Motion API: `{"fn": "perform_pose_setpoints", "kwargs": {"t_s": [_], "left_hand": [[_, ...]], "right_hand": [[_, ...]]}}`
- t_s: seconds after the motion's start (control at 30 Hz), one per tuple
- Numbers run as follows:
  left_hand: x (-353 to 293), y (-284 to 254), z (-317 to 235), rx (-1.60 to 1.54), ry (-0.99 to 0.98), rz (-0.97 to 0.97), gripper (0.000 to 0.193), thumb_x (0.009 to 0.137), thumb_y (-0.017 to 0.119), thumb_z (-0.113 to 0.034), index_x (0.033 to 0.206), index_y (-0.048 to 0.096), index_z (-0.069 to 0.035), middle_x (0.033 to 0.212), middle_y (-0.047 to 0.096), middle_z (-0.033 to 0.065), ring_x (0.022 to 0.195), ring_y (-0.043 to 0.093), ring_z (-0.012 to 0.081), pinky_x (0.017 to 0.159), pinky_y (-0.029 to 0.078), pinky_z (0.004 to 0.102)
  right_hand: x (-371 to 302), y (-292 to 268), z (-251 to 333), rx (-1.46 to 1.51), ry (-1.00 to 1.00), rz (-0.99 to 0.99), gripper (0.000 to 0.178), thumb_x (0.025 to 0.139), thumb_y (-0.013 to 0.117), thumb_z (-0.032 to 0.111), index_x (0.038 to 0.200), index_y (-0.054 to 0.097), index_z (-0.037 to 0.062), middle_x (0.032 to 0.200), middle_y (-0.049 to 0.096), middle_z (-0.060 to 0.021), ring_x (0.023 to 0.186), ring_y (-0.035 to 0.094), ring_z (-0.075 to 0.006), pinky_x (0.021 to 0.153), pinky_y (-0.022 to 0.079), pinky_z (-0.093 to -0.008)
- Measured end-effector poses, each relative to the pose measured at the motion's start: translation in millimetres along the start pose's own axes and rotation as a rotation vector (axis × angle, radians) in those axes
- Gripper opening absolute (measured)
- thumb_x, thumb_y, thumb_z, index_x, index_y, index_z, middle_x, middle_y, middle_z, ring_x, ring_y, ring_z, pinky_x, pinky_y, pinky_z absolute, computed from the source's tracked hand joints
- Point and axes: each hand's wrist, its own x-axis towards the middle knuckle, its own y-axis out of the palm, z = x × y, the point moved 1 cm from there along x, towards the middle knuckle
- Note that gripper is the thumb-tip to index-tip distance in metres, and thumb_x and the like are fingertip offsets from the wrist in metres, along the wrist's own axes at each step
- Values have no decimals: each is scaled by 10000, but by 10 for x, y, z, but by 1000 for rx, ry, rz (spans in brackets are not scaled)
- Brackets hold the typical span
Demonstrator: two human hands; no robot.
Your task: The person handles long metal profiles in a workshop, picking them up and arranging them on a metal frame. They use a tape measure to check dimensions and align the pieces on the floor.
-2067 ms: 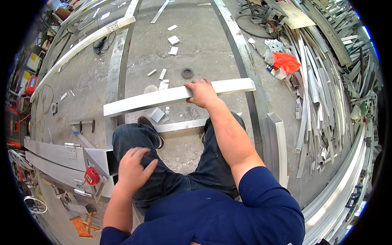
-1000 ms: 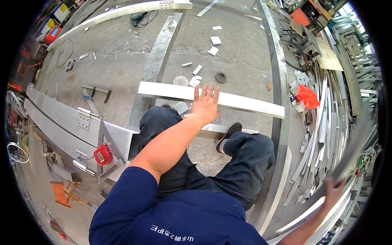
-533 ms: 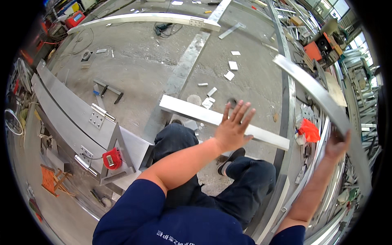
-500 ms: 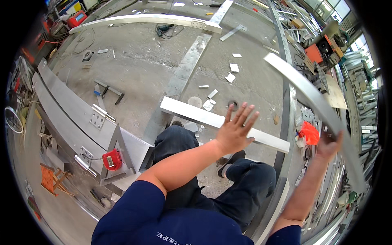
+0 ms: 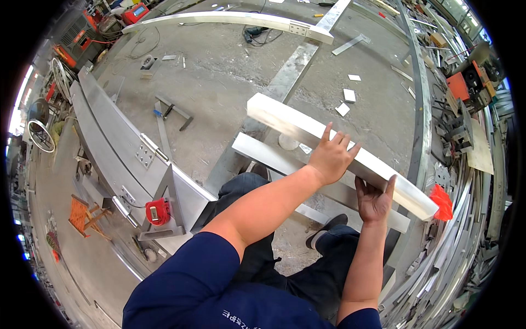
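Note:
A pale rectangular metal tube [image 5: 298, 119] is held slantwise above my knees, its far left end raised. My left hand [image 5: 331, 159] lies over its near side, fingers reaching across the top. From beneath, my right hand [image 5: 375, 203] supports the tube's right part between thumb and fingers, palm facing up. Just below and nearer to me, a second metal tube [image 5: 263, 151] rests across two long grey beams [image 5: 293, 68]; my forearm and the held tube partly hide it.
At left lie long grey metal panels [image 5: 112, 131] with hinges, a triangular metal frame [image 5: 176, 189] and a red tape measure [image 5: 158, 212]. An orange folding stool [image 5: 79, 215] stands beyond. Metal strips [image 5: 460, 263] and a red plastic bag [image 5: 441, 202] are at right. Offcuts [image 5: 349, 95] dot the floor.
The tube in my right hand has swung from the far right to in front of me, above the second tube. My left hand has come onto it. The view has shifted slightly.

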Motion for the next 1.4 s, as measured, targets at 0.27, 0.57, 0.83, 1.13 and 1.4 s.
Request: {"fn": "perform_pose_setpoints", "kwargs": {"t_s": [0.27, 0.57, 0.83, 1.13, 1.4], "left_hand": [[135, -125, 203, -138, -68, 400, 588, 614, 761, -341, 1169, 659, -176, 1056, 669, 95, 1104, 590, 261, 1091, 301, 456], [186, -147, 114, -264, -93, 692, 677, 631, 741, -558, 1141, 681, -118, 973, 709, 133, 913, 679, 291, 805, 533, 376], [220, 111, 67, -143, -58, 798, 733, 674, 680, -674, 1056, 686, -48, 923, 700, 159, 896, 674, 326, 810, 530, 403], [-59, 98, -304, 48, 71, 712, 1097, 523, 857, -298, 1439, 312, -34, 1364, 447, 176, 1336, 376, 334, 1162, 174, 543], [20, 84, -434, -47, 159, 675, 1005, 532, 808, -238, 1406, 357, -31, 1292, 488, 177, 1260, 433, 334, 1130, 261, 473]], "right_hand": [[-148, -107, 242, -798, -469, 362, 417, 883, 694, 261, 1172, 592, -23, 989, 671, -147, 830, 655, -216, 720, 529, -308], [-59, 4, 261, -1576, -880, 42, 515, 737, 779, 231, 1169, 607, 10, 1148, 624, -179, 1096, 561, -349, 982, 414, -421], [13, -108, 188, -1963, -532, 100, 745, 647, 833, 326, 1269, 556, 28, 1204, 601, -202, 1173, 512, -375, 1055, 357, -439], [-9, -214, 86, -2363, -420, 194, 1046, 594, 867, 310, 1475, 320, 173, 1486, 356, -138, 1410, 274, -355, 1160, 134, -576], [-59, -313, 150, -2323, -393, 108, 1027, 552, 864, 215, 1447, 361, 168, 1378, 446, -135, 1332, 371, -354, 1136, 209, -588]]}}
